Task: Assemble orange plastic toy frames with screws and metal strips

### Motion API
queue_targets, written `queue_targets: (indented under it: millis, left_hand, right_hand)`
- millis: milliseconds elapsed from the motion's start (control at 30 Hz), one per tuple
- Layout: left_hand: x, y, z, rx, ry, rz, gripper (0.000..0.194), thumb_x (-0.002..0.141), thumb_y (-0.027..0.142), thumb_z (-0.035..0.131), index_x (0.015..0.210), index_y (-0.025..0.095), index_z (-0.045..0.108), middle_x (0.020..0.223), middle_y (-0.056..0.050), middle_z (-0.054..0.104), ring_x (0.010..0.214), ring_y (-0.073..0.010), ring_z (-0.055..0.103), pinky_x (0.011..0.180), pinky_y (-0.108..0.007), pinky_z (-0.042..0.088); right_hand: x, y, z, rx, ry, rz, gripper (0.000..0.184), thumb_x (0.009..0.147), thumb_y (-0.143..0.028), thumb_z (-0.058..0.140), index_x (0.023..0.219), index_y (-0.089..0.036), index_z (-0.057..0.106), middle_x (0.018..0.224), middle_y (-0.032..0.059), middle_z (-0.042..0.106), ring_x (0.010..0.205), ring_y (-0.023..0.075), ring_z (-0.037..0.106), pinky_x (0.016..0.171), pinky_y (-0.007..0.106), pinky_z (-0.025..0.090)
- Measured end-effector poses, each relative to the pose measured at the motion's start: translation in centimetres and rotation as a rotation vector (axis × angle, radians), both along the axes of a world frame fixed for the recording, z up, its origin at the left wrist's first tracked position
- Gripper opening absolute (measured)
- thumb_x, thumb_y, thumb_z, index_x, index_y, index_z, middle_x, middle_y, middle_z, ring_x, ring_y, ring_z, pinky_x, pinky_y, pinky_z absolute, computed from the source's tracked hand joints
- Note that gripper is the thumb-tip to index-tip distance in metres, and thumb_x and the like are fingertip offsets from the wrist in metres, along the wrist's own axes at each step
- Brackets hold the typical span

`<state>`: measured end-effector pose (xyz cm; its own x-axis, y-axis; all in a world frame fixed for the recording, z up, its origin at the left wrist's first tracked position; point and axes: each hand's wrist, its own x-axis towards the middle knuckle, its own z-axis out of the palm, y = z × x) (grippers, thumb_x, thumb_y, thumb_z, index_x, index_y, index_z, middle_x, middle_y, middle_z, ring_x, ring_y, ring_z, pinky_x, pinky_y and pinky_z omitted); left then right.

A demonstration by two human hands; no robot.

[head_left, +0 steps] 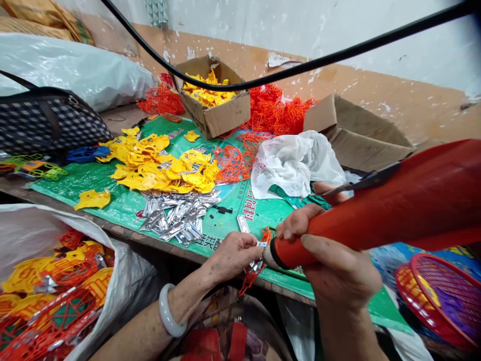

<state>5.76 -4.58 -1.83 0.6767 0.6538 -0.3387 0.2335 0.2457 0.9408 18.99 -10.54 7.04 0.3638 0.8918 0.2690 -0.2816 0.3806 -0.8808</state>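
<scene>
My right hand [330, 260] is wrapped round the handle of a big red plastic piece [406, 205] that runs off to the right. My left hand [235, 253], a pale bangle on its wrist, pinches a small silver sticker [262, 244] at the handle's black end cap. A bit of orange plastic mesh [248, 278] hangs just under the fingers. Both hands are at the near edge of the table with the green mat [124, 200].
A heap of yellow plastic parts [161, 168] and a pile of silver stickers [176, 215] lie on the mat. Behind stand a cardboard box of yellow parts [214, 108], orange mesh scraps [278, 108], a white plastic bag [293, 163]. At left a sack of orange and yellow parts [52, 286], at right racket-shaped pieces [443, 296].
</scene>
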Motion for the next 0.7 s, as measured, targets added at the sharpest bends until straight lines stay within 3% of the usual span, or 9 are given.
queue_targets:
  millis: [200, 400, 700]
  left_hand:
    - [-0.10, 0.00, 0.03, 0.031, -0.004, -0.015, 0.023, 0.074, 0.036, 0.058, 0.065, 0.016, 0.060, 0.057, 0.003, 0.047, 0.057, -0.0128, 0.041, 0.052, -0.024, 0.028]
    - [-0.09, 0.07, 0.12, 0.042, -0.005, -0.027, 0.019, 0.072, 0.033, 0.056, 0.062, 0.016, 0.057, 0.056, 0.004, 0.044, 0.056, -0.0123, 0.039, 0.051, -0.024, 0.027]
    - [0.13, -0.09, 0.47, 0.043, 0.013, -0.001, 0.020, 0.071, 0.034, 0.055, 0.065, 0.016, 0.060, 0.059, 0.003, 0.049, 0.058, -0.0131, 0.043, 0.051, -0.023, 0.031]
  right_hand:
    - [-0.17, -0.11, -0.14, -0.006, -0.011, 0.000, 0.032, 0.067, -0.014, 0.073, 0.095, -0.025, 0.064, 0.069, -0.0032, 0.063, 0.061, 0.0149, 0.060, 0.061, 0.033, 0.054]
    - [-0.26, -0.30, -0.02, 0.020, -0.028, -0.030, 0.047, 0.067, -0.010, 0.069, 0.110, -0.027, 0.061, 0.067, -0.0032, 0.064, 0.060, 0.0153, 0.060, 0.062, 0.033, 0.054]
    - [-0.20, -0.26, -0.43, 0.004, -0.034, -0.012, 0.044, 0.069, -0.015, 0.072, 0.109, -0.029, 0.061, 0.070, -0.0042, 0.063, 0.062, 0.0148, 0.060, 0.063, 0.033, 0.053]
